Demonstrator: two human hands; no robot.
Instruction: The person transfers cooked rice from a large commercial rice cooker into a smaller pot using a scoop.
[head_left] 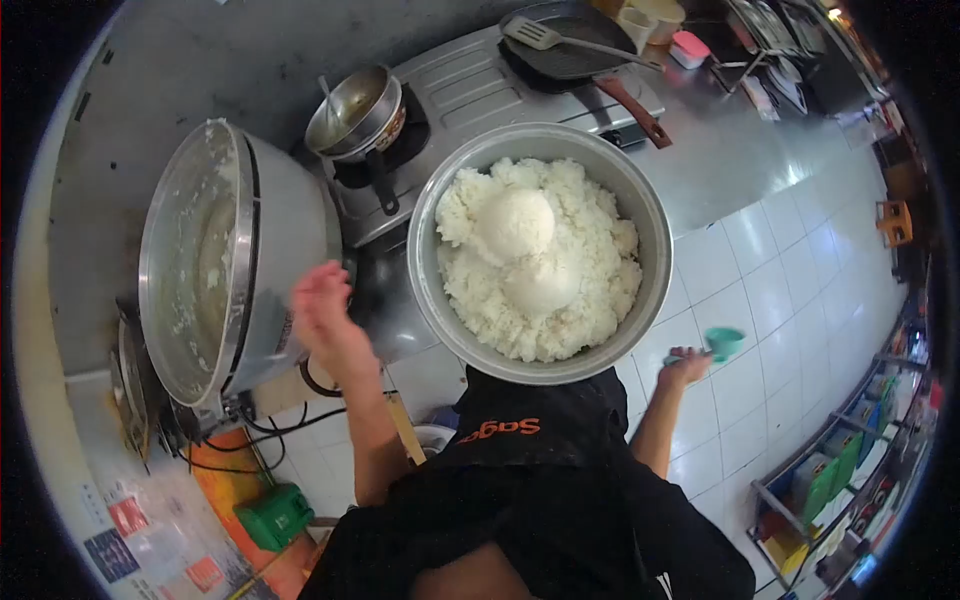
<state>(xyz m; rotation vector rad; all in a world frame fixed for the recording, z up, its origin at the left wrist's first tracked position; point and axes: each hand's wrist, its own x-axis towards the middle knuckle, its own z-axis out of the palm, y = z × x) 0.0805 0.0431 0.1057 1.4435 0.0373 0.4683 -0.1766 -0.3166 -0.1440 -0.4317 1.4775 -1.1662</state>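
Observation:
A large metal pot (pixel 423 270) stands in front of me, heaped with cooked white rice (pixel 600 270). Two rounded mounds sit on top of the rice. My right hand (pixel 685 368) is out to the right of the pot, above the floor, its fingers closed around the handle of a green scoop (pixel 725 342), slightly blurred. On the other side, my left hand (pixel 325 310) is raised with nothing visible in it, fingers loosely extended and a little blurred. It is close to a big rice cooker (pixel 270 250), whose open inner pot has rice residue on its walls.
Behind the pot is a gas stove (pixel 465 80) with a small pan (pixel 355 110) holding a spoon. A black frying pan (pixel 575 65) with a slotted spatula (pixel 535 35) lies farther right. Storage racks (pixel 800 500) stand at the lower right; a green bin (pixel 275 517) is at lower left.

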